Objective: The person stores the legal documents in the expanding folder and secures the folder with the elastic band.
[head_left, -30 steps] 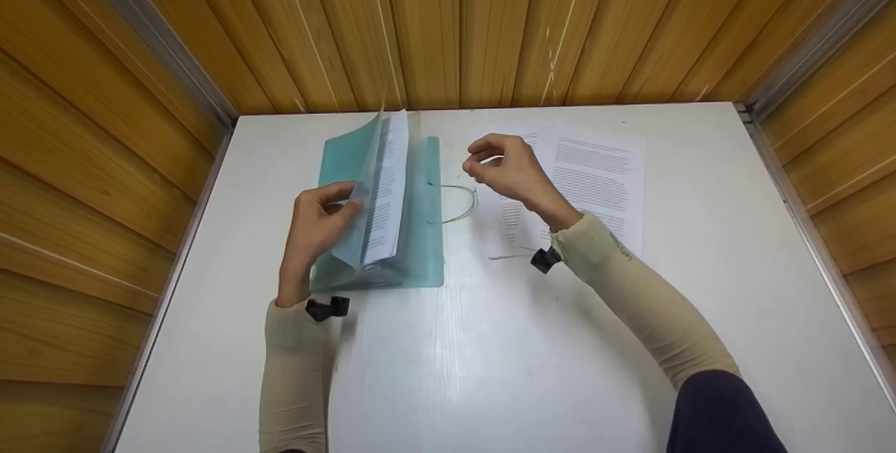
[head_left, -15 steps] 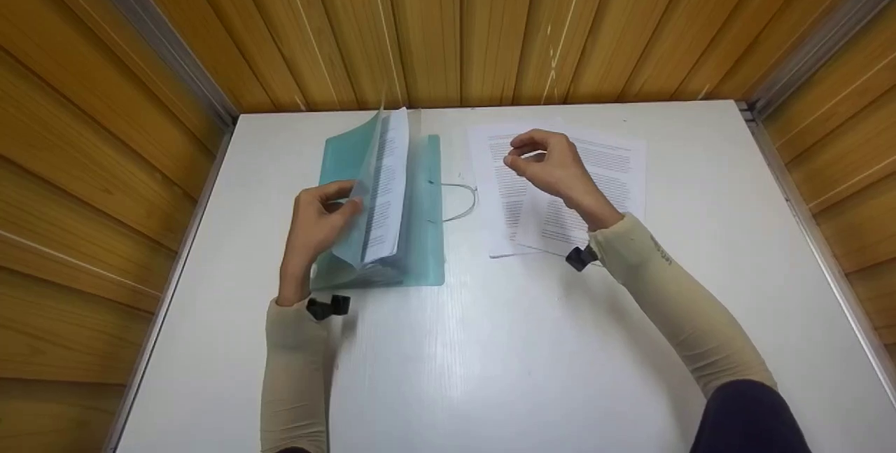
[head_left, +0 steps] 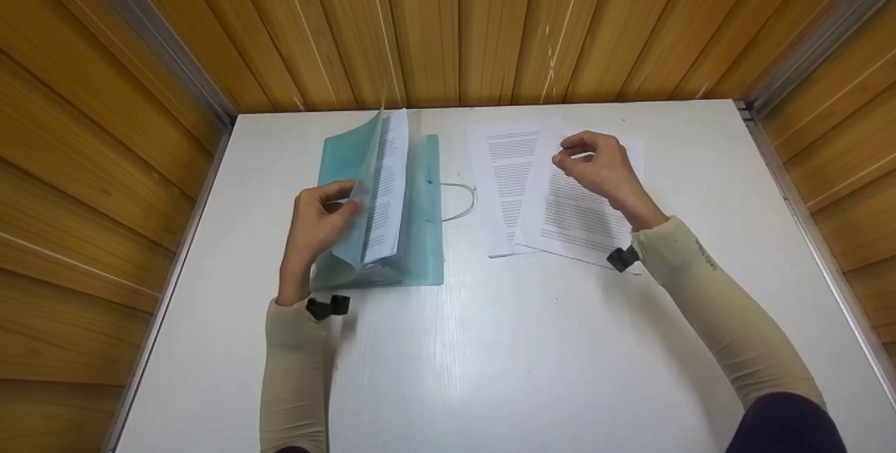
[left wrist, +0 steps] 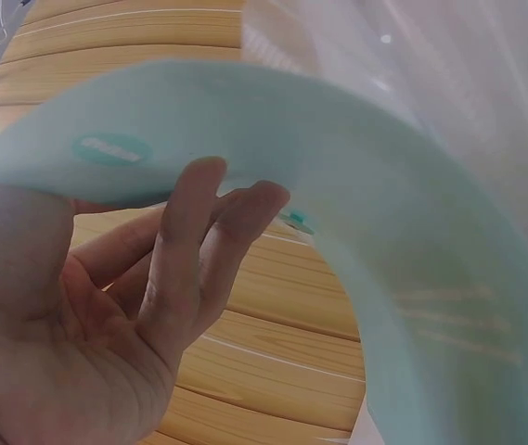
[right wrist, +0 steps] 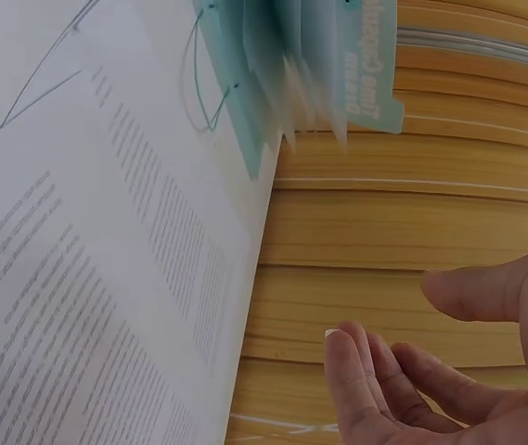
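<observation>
My left hand (head_left: 315, 225) pinches the teal cover of a plastic folder (head_left: 424, 250) on the left of the table, between thumb and fingers. The folder stands partly open, with clear sleeves and printed paper (head_left: 389, 194) tilted upright inside. In the left wrist view the cover (left wrist: 291, 120) bends in an arc over the fingers. From the folder's right edge a thin cord (head_left: 474, 201) loops out. My right hand (head_left: 598, 166) is above two overlapping printed sheets (head_left: 526, 229), its thumb and fingertips apart in the right wrist view and nothing between them.
A white table (head_left: 434, 369) carries everything. Wood-panelled walls (head_left: 462, 26) rise behind it and at both sides. Small black cameras (head_left: 621, 259) are strapped at both wrists.
My right hand has moved to the right, from near the cord to over the right-hand sheet, uncovering the left one. My left hand and the folder have stayed put.
</observation>
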The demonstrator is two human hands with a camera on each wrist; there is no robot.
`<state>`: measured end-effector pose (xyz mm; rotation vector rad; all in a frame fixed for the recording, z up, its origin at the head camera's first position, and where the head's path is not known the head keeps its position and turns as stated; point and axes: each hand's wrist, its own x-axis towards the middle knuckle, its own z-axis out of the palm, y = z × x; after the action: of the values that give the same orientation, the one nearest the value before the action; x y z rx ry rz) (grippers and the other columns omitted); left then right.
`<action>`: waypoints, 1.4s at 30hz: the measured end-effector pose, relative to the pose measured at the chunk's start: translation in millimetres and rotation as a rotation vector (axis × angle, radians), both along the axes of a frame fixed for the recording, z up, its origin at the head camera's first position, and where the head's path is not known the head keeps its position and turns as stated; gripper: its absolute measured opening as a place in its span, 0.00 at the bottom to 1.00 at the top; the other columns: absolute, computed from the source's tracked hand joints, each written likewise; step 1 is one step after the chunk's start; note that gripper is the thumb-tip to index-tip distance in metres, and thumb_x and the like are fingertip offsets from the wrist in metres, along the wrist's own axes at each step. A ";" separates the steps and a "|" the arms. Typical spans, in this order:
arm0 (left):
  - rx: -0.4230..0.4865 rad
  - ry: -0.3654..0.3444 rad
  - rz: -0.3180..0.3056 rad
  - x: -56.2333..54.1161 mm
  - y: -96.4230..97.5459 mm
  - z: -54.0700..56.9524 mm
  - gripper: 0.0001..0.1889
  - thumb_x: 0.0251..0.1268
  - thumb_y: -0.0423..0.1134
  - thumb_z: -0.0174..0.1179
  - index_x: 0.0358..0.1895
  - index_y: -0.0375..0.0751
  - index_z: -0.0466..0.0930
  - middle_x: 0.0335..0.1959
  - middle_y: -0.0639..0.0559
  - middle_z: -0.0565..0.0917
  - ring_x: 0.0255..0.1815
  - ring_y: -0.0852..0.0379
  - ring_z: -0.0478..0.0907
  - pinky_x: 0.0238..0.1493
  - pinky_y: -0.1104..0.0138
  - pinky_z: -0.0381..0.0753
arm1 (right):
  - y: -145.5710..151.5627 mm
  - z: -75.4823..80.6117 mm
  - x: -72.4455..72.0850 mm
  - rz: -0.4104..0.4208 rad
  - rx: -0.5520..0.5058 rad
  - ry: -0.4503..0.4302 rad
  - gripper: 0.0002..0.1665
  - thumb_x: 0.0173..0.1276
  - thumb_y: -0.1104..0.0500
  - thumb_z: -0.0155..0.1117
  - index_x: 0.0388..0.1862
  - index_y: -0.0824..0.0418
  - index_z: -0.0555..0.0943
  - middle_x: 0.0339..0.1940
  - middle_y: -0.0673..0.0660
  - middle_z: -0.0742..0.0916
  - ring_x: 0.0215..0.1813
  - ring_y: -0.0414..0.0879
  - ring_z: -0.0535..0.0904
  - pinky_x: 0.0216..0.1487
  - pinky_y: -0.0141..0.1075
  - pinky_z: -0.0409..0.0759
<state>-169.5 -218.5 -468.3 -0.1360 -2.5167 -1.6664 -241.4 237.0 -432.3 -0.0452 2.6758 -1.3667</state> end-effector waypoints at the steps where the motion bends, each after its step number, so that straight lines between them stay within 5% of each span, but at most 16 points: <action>1: 0.000 0.000 0.003 -0.1 0.0 0.0 0.15 0.73 0.32 0.66 0.59 0.34 0.89 0.55 0.38 0.90 0.49 0.42 0.91 0.44 0.74 0.84 | 4.0 -0.3 -0.1 -0.003 0.012 -0.006 0.27 0.77 0.51 0.69 0.67 0.64 0.81 0.62 0.64 0.84 0.62 0.58 0.83 0.47 0.30 0.82; 15: -0.060 -0.015 0.029 -2.6 4.0 2.4 0.17 0.72 0.32 0.65 0.60 0.34 0.88 0.56 0.38 0.90 0.50 0.43 0.91 0.45 0.74 0.83 | 53.6 -11.7 -2.4 -0.088 0.106 -0.068 0.32 0.77 0.48 0.67 0.71 0.66 0.77 0.66 0.67 0.82 0.66 0.62 0.80 0.58 0.46 0.80; 23: -0.069 -0.035 0.033 -2.4 3.4 2.0 0.17 0.73 0.34 0.65 0.61 0.36 0.88 0.57 0.39 0.90 0.50 0.43 0.91 0.50 0.64 0.86 | 84.9 -30.0 -6.6 -0.134 0.125 -0.114 0.36 0.78 0.45 0.65 0.73 0.68 0.74 0.68 0.70 0.80 0.68 0.63 0.75 0.62 0.49 0.76; 28: -0.054 -0.029 0.034 -0.2 2.4 3.1 0.17 0.73 0.33 0.65 0.61 0.35 0.88 0.57 0.38 0.89 0.51 0.42 0.90 0.48 0.70 0.84 | 102.6 -38.8 -8.2 -0.153 0.147 -0.126 0.38 0.78 0.43 0.64 0.73 0.69 0.73 0.67 0.71 0.80 0.63 0.61 0.76 0.59 0.45 0.76; 35: -0.039 -0.028 0.029 -0.9 2.1 3.3 0.16 0.73 0.33 0.65 0.60 0.35 0.89 0.56 0.39 0.90 0.50 0.43 0.90 0.46 0.74 0.83 | 120.2 -53.1 -4.2 -0.188 0.170 -0.135 0.39 0.78 0.43 0.63 0.74 0.70 0.73 0.68 0.73 0.80 0.68 0.66 0.72 0.70 0.57 0.70; 42: -0.032 -0.012 0.032 -0.3 2.3 3.5 0.15 0.71 0.31 0.66 0.58 0.36 0.90 0.54 0.39 0.91 0.48 0.43 0.91 0.44 0.74 0.83 | 127.6 -69.5 1.2 -0.209 0.190 -0.161 0.38 0.78 0.45 0.64 0.74 0.71 0.72 0.68 0.73 0.80 0.66 0.65 0.76 0.66 0.54 0.73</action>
<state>-169.7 -216.1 -464.8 -0.0886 -2.5413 -1.6200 -240.2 364.6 -501.8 0.3573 2.7184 -1.1046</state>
